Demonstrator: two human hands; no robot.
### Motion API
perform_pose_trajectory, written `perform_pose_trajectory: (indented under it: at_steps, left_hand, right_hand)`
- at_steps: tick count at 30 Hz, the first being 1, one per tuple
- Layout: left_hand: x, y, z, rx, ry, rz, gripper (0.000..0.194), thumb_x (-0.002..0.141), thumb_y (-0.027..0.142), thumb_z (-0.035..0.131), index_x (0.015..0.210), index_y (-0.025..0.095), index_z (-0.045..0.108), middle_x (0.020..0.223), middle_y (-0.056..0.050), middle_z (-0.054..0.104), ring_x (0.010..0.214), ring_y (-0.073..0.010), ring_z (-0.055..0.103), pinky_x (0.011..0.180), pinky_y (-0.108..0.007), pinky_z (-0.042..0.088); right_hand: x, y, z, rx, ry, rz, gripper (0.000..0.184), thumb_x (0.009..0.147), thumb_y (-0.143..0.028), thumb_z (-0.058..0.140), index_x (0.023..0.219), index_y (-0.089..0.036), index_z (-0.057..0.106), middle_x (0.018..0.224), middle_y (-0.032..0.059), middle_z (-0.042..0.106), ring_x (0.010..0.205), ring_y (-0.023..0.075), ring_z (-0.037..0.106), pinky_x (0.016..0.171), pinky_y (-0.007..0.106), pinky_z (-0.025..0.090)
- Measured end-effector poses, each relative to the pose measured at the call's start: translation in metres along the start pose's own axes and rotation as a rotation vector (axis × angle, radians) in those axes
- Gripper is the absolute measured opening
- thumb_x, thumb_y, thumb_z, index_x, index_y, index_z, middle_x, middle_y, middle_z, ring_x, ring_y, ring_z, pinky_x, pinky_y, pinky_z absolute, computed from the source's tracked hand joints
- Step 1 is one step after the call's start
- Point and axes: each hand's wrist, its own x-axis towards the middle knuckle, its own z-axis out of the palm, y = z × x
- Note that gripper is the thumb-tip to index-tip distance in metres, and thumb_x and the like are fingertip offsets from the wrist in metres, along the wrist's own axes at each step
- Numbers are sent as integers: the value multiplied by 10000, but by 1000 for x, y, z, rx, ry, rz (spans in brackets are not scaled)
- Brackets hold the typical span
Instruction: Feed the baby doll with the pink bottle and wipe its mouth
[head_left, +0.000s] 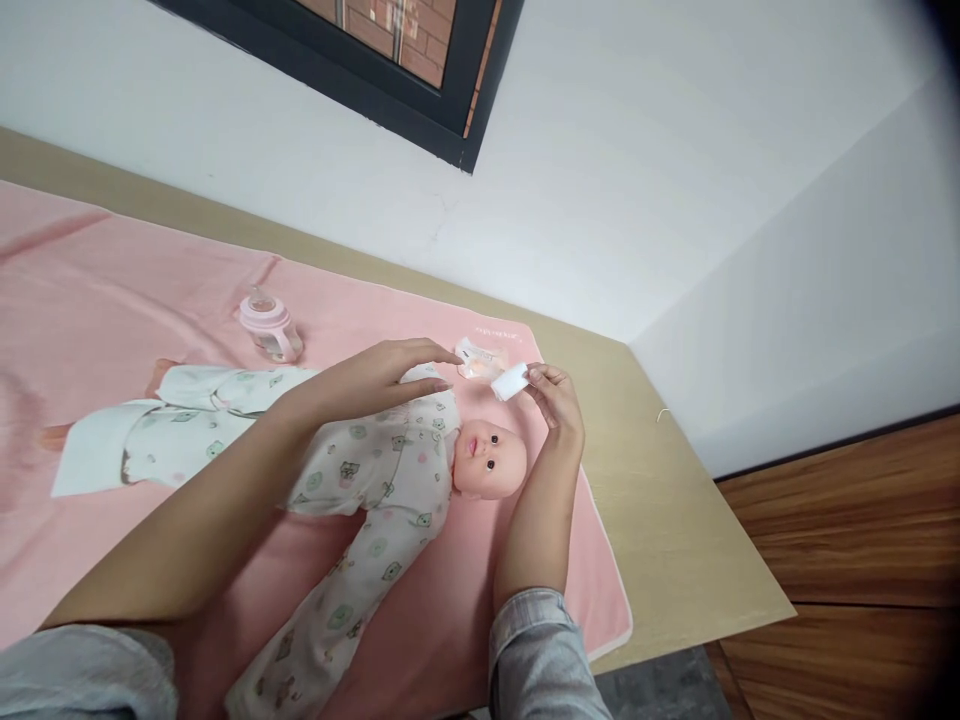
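Observation:
A baby doll point(491, 460) in white pajamas point(375, 460) printed with small green figures lies on its back, its head toward the right. Over the doll's upper body reaches my left hand point(390, 375), open, fingers stretched toward a small clear-and-white plastic packet point(480, 358). It holds nothing that I can see; whether a fingertip touches the packet I cannot tell. Just above the doll's head, my right hand point(556, 402) pinches a small folded white cloth point(511, 381) between thumb and fingers. The cloth overlaps the packet's near edge in the view.
A pink baby bottle point(271, 325) with a handle stands near the doll's legs. Under everything spreads a pink blanket point(150, 270) on a wooden tabletop point(660, 520). A white wall and a dark-framed window point(457, 110) border the far side; wooden panels point(847, 520) stand at right.

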Motion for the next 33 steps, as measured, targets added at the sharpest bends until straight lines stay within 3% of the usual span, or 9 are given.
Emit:
perform_pose_trajectory:
  at_steps: [5,9,12,16,22,26,29,33]
  left_hand:
    - [2,-1,8,-145,-14,20,481,969,454,494,1418,286,454,1470,-23,462,1292,-209,474,1058,-286,388]
    - [0,-2,3,-238,-208,49,519,897,465,602,1375,291,498,1449,-26,487,1306,-236,465,1060,-308,392]
    - [-2,-4,-1,-284,-295,32,378,844,426,669,1196,293,628,1284,5,622,1192,-225,560,973,-279,441]
    - [-3,-4,-3,-335,-339,-34,201,810,381,706,976,268,705,1007,35,719,956,-186,659,831,-242,478]
    - [-6,1,-4,-329,-264,0,156,825,381,694,918,262,732,918,45,711,859,-157,648,765,-222,472]
    - [-5,6,-1,-298,-80,85,186,829,400,697,842,215,716,942,0,669,864,-159,618,791,-235,472]
    - [-2,10,5,-286,87,148,182,809,370,723,798,190,703,1042,-40,626,963,-172,595,848,-242,473]
    - [0,14,13,-314,219,154,148,815,338,723,810,190,721,1098,-53,627,1018,-181,592,906,-266,468]
  right_hand:
    - [-21,-43,48,-229,-344,-24,231,564,-309,879,658,-192,703,768,4,646,691,98,597,663,228,529]
    - [-38,-61,75,-348,-599,-19,241,587,-301,873,713,-191,700,814,6,639,711,96,607,653,225,528]
    - [-45,-66,81,-388,-685,-47,223,638,-307,847,756,-195,695,813,10,646,718,105,616,655,238,536]
    - [-46,-67,79,-421,-676,-89,162,695,-284,810,768,-194,697,833,16,640,712,96,597,640,228,517]
    - [-47,-68,81,-434,-564,-44,212,728,-293,781,889,-209,672,880,15,632,685,89,569,632,230,499]
    - [-46,-66,86,-438,-454,-34,302,735,-252,759,1011,-236,637,946,-2,596,659,56,531,625,202,482]
    - [-45,-64,92,-421,-411,-35,389,728,-223,742,1085,-260,593,998,-11,566,689,50,569,669,200,504]
    - [-45,-63,96,-416,-381,-61,475,751,-220,700,1190,-289,531,1098,-4,544,729,50,615,737,221,533]
